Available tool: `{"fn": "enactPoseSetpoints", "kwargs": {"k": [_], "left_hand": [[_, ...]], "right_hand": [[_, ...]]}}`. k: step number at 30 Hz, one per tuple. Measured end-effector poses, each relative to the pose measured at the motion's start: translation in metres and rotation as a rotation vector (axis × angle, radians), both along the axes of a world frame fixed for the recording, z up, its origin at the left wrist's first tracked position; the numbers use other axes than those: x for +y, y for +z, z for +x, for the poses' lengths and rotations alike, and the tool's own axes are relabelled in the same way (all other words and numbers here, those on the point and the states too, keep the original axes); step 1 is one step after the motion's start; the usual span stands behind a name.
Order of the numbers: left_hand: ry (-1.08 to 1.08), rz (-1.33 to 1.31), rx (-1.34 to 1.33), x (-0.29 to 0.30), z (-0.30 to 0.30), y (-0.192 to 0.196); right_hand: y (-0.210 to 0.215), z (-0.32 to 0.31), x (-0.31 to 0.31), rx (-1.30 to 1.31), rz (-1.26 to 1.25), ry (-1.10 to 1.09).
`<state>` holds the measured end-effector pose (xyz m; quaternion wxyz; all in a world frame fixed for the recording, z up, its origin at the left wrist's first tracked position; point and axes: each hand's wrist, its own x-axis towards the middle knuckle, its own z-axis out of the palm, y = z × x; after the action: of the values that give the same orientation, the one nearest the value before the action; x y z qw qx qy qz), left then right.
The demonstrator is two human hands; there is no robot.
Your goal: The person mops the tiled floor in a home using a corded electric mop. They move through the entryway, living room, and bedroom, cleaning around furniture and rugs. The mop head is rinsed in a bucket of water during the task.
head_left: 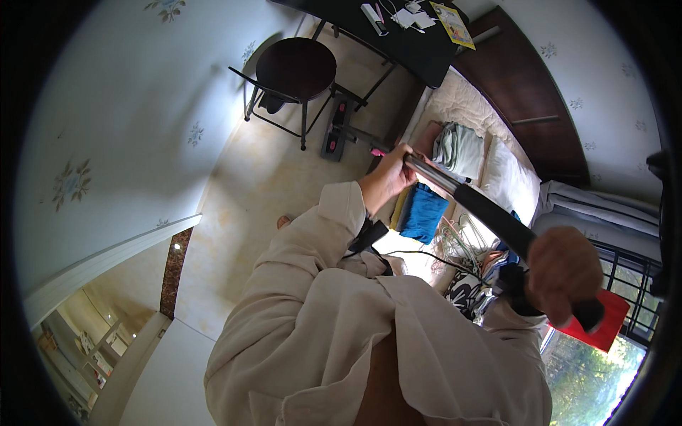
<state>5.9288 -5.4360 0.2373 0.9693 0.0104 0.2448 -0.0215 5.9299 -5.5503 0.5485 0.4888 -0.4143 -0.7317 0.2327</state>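
Note:
A long pole of a flat mop (433,176) runs slantwise across my view, metal in its middle with a thick black grip. Its narrow grey head with pinkish-red parts (334,131) rests on the floor by the stool's legs, under the edge of the desk. My left hand (389,177) is wrapped round the metal part of the pole. My right hand (565,270) is closed round the black grip near its upper end and looks slightly blurred.
A dark round-seated chair (296,67) stands by the wall. Beside it is a black desk (415,46) with white cables and a yellow booklet (452,25). To the right, a bed holds folded clothes (458,149), a blue folded cloth (424,213) and a white pillow (509,177).

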Motion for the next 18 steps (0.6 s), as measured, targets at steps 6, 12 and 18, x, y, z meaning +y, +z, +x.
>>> {"fn": "enactPoseSetpoints", "kwargs": {"k": [6,12,18], "left_hand": [[-0.211,0.216,0.205,0.02,0.059,-0.041],[-0.29,0.181,0.181,0.0,0.079,-0.024],[-0.376,0.229,0.169,-0.015,0.076,-0.014]], "right_hand": [[-0.05,0.012,0.004,0.199,0.054,-0.469],[-0.022,0.061,-0.021,0.255,0.057,-0.56],[-0.014,0.067,-0.036,0.375,0.142,-0.776]]}}
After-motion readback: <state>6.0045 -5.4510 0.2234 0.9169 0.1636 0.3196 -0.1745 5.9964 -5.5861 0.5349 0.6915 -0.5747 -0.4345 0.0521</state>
